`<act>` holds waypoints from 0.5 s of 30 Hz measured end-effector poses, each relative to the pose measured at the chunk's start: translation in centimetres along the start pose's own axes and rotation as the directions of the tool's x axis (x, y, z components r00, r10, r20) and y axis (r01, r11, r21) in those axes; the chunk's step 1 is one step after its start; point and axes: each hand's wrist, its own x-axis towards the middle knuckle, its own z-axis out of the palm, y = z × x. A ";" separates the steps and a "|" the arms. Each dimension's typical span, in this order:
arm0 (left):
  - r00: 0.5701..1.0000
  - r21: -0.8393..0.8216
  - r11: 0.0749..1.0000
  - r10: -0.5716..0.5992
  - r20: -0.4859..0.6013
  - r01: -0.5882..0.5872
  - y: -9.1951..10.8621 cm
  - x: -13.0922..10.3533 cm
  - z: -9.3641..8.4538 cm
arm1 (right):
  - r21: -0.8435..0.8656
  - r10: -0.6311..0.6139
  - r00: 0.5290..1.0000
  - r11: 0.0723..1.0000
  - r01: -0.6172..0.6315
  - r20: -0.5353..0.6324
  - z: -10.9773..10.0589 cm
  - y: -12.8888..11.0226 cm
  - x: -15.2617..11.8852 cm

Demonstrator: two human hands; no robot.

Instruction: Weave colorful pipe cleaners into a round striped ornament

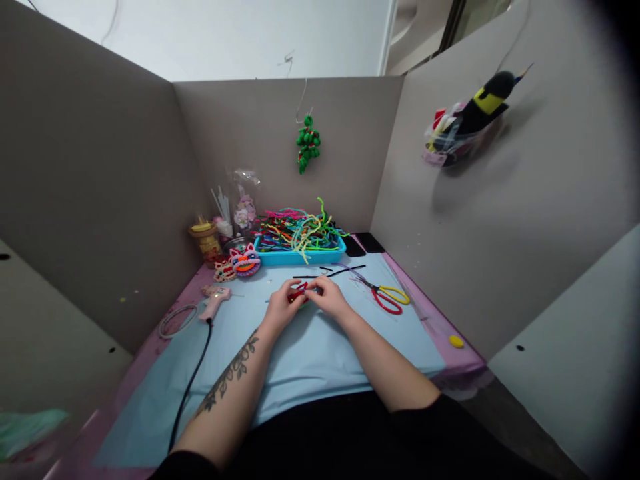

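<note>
My left hand (284, 305) and my right hand (328, 297) meet over the middle of the blue table cover (320, 360). Between their fingertips is a small red pipe-cleaner piece (299, 291), pinched from both sides and partly hidden. Some green shows beneath it, too small to make out. Just beyond the hands lie dark pipe-cleaner lengths (347, 269). Scissors (383, 293) with one red and one yellow handle rest to the right. On the left lies a pink hot glue gun (215, 301), its black cord running toward me.
A blue tray (300, 257) heaped with coloured pipe cleaners (300, 230) stands at the back. Beside it are a fuzzy animal-face ornament (245, 261) and a tub (206, 241). Two dark flat objects (369, 243) lie back right. Grey partitions (280, 147) enclose the table; a pouch (457, 137) hangs right.
</note>
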 end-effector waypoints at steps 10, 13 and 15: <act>0.999 0.093 0.995 0.042 0.030 -0.045 -0.4 0.0 0.2 | -0.095 -0.134 0.991 0.986 0.134 0.007 0.5 0.4 -0.3; 0.998 0.097 0.994 0.054 0.021 -0.056 -0.4 0.0 0.3 | -0.159 -0.128 0.992 0.979 0.128 0.013 0.8 0.8 -0.3; 0.998 0.077 0.995 0.055 0.020 -0.057 -0.3 0.0 0.3 | -0.208 -0.124 0.992 0.970 0.124 0.013 1.0 1.0 -0.3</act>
